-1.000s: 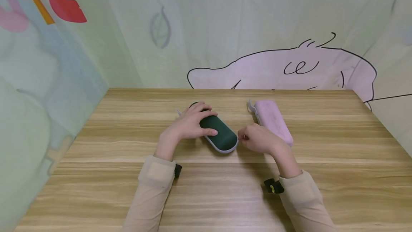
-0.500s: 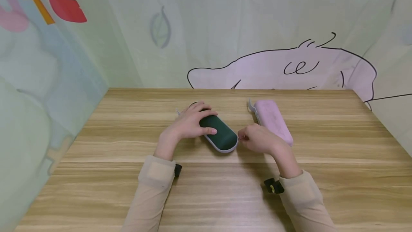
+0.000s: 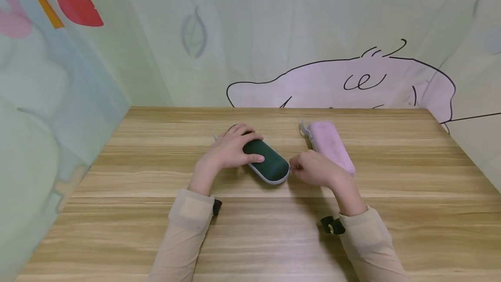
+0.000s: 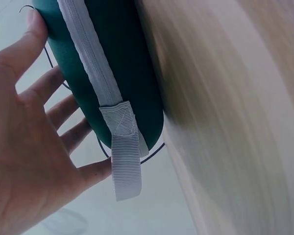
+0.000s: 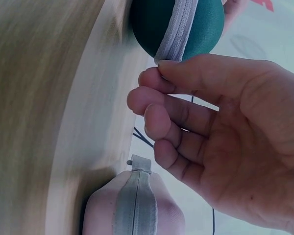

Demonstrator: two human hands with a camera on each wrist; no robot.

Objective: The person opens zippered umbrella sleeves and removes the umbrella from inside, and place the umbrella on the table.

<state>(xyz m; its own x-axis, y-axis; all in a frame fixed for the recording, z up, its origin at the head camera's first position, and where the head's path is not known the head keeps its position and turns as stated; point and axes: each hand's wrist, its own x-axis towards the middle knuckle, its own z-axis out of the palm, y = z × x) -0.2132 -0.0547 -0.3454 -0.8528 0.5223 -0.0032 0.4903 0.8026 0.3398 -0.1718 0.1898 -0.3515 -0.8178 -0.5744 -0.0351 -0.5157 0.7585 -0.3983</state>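
A dark green zip case (image 3: 270, 162) with a pale grey zipper band lies slantwise on the table. My left hand (image 3: 232, 147) holds it from above, fingers spread across its far half and thumb on its top. A grey ribbed strap (image 4: 126, 166) sticks out at that end in the left wrist view. At the case's near right end, my right hand (image 3: 315, 169) pinches the zipper pull between thumb and index finger. The pull is mostly hidden by the fingertips. The other fingers of the right hand (image 5: 225, 127) are loosely curled.
A pink zip case (image 3: 332, 147) with a grey strap lies just behind and right of my right hand. The wooden table (image 3: 266, 234) meets a printed cloth backdrop (image 3: 254, 25) at the back and sides.
The head view has shifted very slightly. Hands and both cases otherwise show no visible movement.
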